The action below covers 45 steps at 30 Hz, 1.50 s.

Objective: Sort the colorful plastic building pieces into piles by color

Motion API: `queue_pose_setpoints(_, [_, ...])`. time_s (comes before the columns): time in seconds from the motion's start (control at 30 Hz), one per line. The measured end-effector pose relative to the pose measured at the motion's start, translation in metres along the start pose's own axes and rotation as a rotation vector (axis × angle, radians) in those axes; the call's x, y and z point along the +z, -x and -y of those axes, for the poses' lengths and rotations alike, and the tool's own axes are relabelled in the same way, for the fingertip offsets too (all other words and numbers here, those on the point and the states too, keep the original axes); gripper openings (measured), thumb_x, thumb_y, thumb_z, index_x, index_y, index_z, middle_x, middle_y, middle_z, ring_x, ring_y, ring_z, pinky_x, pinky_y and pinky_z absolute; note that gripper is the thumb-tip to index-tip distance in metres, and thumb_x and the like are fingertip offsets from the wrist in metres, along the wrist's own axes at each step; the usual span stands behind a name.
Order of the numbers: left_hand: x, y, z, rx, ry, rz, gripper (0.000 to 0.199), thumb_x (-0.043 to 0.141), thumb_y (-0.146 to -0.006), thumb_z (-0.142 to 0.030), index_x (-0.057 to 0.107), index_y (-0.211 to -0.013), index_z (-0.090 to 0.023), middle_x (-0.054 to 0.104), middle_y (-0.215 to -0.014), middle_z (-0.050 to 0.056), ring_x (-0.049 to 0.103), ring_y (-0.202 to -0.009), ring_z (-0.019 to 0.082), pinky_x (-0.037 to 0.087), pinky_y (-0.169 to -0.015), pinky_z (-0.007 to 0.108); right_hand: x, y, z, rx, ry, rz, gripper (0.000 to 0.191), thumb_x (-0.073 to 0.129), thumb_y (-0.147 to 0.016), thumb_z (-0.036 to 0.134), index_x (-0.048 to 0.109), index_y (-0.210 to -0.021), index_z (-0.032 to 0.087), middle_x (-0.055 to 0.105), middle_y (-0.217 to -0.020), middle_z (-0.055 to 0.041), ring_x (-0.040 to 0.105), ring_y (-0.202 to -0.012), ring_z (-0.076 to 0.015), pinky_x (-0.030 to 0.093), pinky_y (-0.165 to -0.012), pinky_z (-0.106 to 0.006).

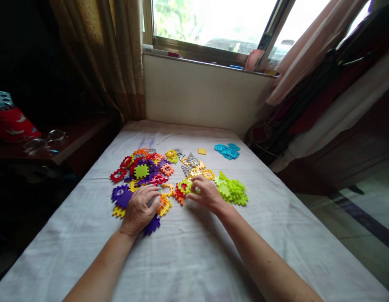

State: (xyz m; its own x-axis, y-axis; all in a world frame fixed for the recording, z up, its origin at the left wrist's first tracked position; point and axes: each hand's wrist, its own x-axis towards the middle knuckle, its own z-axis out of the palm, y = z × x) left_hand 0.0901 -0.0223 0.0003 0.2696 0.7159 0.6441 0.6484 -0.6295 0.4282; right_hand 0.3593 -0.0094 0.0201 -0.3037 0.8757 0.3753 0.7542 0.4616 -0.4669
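Observation:
A heap of flat plastic interlocking tiles with toothed edges lies on the bed-like surface, among them a purple tile (120, 193) and a lime tile (141, 171). My left hand (140, 209) rests over the heap's near side, thumb and fingers apart, touching tiles beside a yellow-orange frame tile (167, 190). My right hand (207, 193) is curled, with thumb and fingertips around a lime-green tile (183, 187) that overlaps a red one. Just right of that hand sits a pile of lime-green tiles (234, 191). The right fingertips are partly hidden.
Blue tiles (227, 151) form a separate pile at the far right, near a lone yellow tile (201, 151). Grey tiles (190, 161) lie mid-surface. A pale sheet (194, 260) covers everything underneath. Eyeglasses (45, 140) rest on a dark side table; clothes (333, 100) hang right.

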Motion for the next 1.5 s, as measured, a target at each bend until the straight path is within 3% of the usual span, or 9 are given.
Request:
queue_pose_setpoints(0.23, [0.0,0.0,-0.001,-0.044,0.02,0.041,0.021,0.053,-0.09,-0.033,0.071,-0.089,-0.023,0.075,-0.102,0.004,0.067,-0.103,0.023,0.05,-0.099,0.046,-0.043,0.021,-0.023,0.19,0.183,-0.2,0.011,0.072,-0.08,0.03,0.066,-0.085,0.022,0.07,-0.114,-0.0086,0.064,-0.107,-0.023,0.048,-0.093,-0.036])
queue_pose_setpoints(0.37, [0.0,0.0,-0.001,-0.034,0.021,0.04,0.02,0.053,-0.09,-0.032,0.071,-0.089,-0.023,0.075,-0.102,0.004,0.067,-0.103,0.023,0.05,-0.098,0.046,-0.07,0.041,-0.048,0.446,0.45,-0.152,0.016,0.069,-0.081,0.031,0.068,-0.094,0.022,0.071,-0.111,-0.0081,0.065,-0.1,-0.0254,0.048,-0.087,-0.038])
queue_pose_setpoints(0.5, [0.0,-0.001,-0.002,-0.032,0.029,0.035,0.02,0.053,-0.09,-0.032,0.07,-0.088,-0.023,0.075,-0.101,0.004,0.067,-0.102,0.022,0.051,-0.097,0.044,-0.076,0.051,-0.053,0.509,0.565,-0.128,0.019,0.07,-0.08,0.034,0.071,-0.096,0.024,0.068,-0.122,-0.0091,0.06,-0.109,-0.0285,0.045,-0.089,-0.041])
queue_pose_setpoints(0.6, [0.0,-0.001,-0.002,-0.039,0.027,0.036,0.019,0.053,-0.09,-0.032,0.07,-0.087,-0.023,0.075,-0.101,0.004,0.067,-0.102,0.022,0.05,-0.098,0.045,-0.067,0.042,-0.036,0.4,0.519,-0.166,0.015,0.068,-0.082,0.032,0.071,-0.094,0.024,0.066,-0.127,-0.0091,0.058,-0.114,-0.0287,0.042,-0.092,-0.041])
queue_pose_setpoints(0.73, [0.0,-0.001,-0.002,-0.038,0.017,0.038,0.019,0.053,-0.09,-0.032,0.07,-0.088,-0.023,0.076,-0.1,0.004,0.068,-0.102,0.023,0.05,-0.098,0.045,-0.035,0.015,0.004,0.166,0.331,-0.008,0.018,0.067,-0.086,0.035,0.07,-0.099,0.023,0.071,-0.115,-0.007,0.06,-0.108,-0.0232,0.041,-0.093,-0.036])
queue_pose_setpoints(1.0, [-0.002,-0.001,-0.003,-0.041,0.001,0.047,0.019,0.052,-0.09,-0.032,0.07,-0.089,-0.024,0.076,-0.102,0.004,0.068,-0.104,0.023,0.049,-0.099,0.046,0.009,-0.008,0.043,0.185,0.315,0.105,0.031,0.07,-0.083,0.046,0.069,-0.103,0.022,0.072,-0.104,-0.0076,0.06,-0.101,-0.0246,0.041,-0.085,-0.035])
queue_pose_setpoints(1.23, [0.0,0.0,-0.001,-0.062,0.023,0.049,0.019,0.052,-0.09,-0.032,0.07,-0.088,-0.024,0.075,-0.102,0.004,0.067,-0.104,0.023,0.049,-0.1,0.046,-0.043,0.007,-0.004,0.365,0.417,-0.08,0.033,0.068,-0.084,0.041,0.069,-0.111,0.022,0.071,-0.114,-0.0101,0.06,-0.107,-0.0268,0.043,-0.091,-0.038])
queue_pose_setpoints(1.37, [0.0,0.0,-0.002,-0.067,0.028,0.052,0.019,0.053,-0.089,-0.032,0.071,-0.088,-0.024,0.075,-0.102,0.004,0.067,-0.103,0.023,0.05,-0.099,0.046,-0.073,0.024,-0.034,0.594,0.588,-0.042,0.032,0.064,-0.085,0.041,0.071,-0.111,0.023,0.07,-0.116,-0.0107,0.06,-0.108,-0.0292,0.043,-0.088,-0.04])
queue_pose_setpoints(1.5, [0.0,-0.001,-0.002,-0.068,0.035,0.054,0.019,0.054,-0.089,-0.032,0.071,-0.088,-0.024,0.076,-0.101,0.004,0.067,-0.103,0.023,0.05,-0.098,0.046,-0.082,0.035,-0.044,0.642,0.644,0.0,0.035,0.062,-0.086,0.046,0.073,-0.111,0.023,0.071,-0.115,-0.012,0.061,-0.107,-0.0303,0.044,-0.087,-0.041])
